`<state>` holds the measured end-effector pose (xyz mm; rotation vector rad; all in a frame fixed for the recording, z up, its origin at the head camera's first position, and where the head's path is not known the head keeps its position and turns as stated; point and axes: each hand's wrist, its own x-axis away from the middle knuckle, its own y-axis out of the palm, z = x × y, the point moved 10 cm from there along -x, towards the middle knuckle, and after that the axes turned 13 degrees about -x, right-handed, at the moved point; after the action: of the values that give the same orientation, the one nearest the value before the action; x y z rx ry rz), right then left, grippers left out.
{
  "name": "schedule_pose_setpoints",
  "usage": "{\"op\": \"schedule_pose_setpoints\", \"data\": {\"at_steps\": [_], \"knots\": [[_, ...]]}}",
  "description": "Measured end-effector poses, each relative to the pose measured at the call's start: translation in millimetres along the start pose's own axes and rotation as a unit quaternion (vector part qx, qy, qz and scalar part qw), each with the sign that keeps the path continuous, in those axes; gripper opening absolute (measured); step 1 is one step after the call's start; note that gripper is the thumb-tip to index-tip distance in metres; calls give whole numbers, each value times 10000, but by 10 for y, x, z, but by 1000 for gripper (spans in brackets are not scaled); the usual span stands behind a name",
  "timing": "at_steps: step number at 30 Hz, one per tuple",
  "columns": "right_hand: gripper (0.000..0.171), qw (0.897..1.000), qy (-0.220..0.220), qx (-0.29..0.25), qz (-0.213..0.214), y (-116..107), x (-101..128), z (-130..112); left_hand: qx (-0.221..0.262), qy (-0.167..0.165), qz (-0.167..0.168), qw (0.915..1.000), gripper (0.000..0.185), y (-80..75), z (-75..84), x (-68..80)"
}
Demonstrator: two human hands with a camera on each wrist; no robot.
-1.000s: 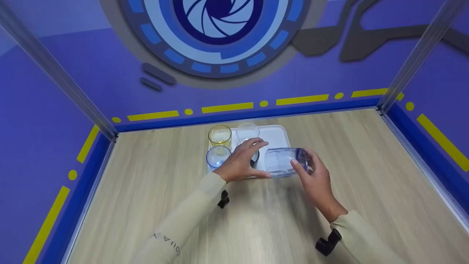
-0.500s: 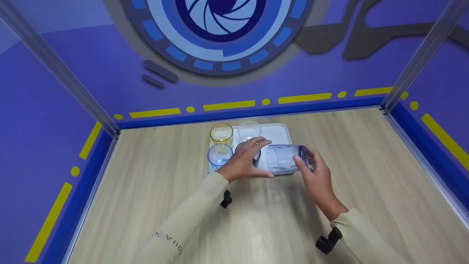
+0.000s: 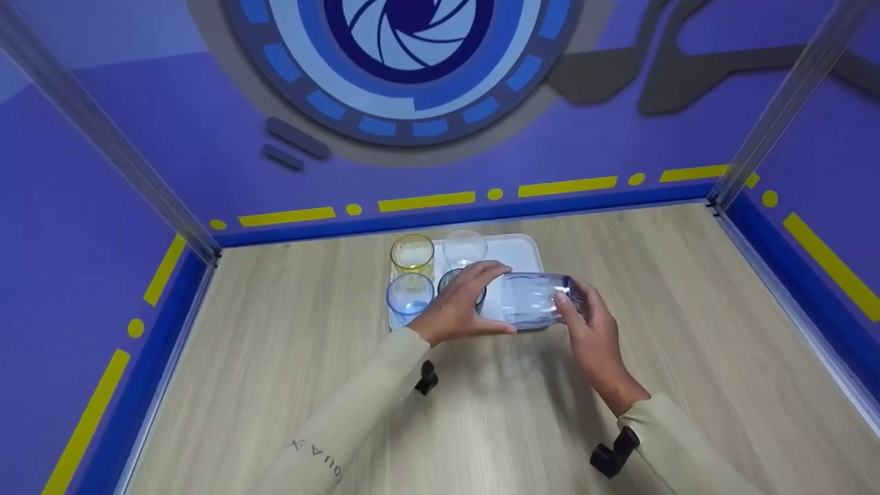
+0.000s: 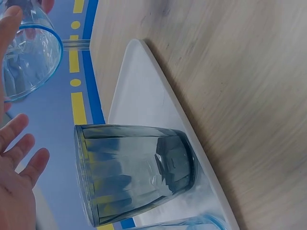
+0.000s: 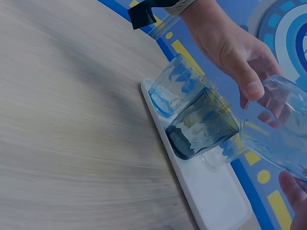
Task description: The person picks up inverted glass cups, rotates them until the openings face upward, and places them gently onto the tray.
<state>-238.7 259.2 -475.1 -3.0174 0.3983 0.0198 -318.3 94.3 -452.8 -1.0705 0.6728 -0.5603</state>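
My right hand (image 3: 597, 333) grips a clear bluish drinking glass (image 3: 533, 300) near its base. The glass lies sideways in the air over the right front of a white tray (image 3: 526, 254), its mouth towards my left hand (image 3: 457, 309). The left thumb and fingers curve about its rim; in the right wrist view the left thumb (image 5: 254, 89) is right at the rim. Below the left hand a dark grey glass (image 4: 139, 172) stands upright on the tray, partly hidden in the head view. A blue glass (image 3: 410, 297) stands to its left.
Behind them on the tray stand a yellow glass (image 3: 412, 256) and a clear glass (image 3: 465, 249). The tray sits on a wooden table (image 3: 309, 330) near the blue-purple back wall (image 3: 172, 151). Side walls bound the table left and right.
Both hands keep their places around the sideways glass, which has come slightly up and right and is now more level. The glasses on the tray have not moved.
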Motion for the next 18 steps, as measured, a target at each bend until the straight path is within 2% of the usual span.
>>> {"op": "schedule_pose_setpoints", "data": {"at_steps": [9,18], "knots": [[65,9999,74,-98,-5,-11,-15,19,178,-176,-149,9996,89,7,9,-20],[68,9993,158,-291,-170,7,-46,48,486,-97,-231,9985,89,3,37,-37]]}}
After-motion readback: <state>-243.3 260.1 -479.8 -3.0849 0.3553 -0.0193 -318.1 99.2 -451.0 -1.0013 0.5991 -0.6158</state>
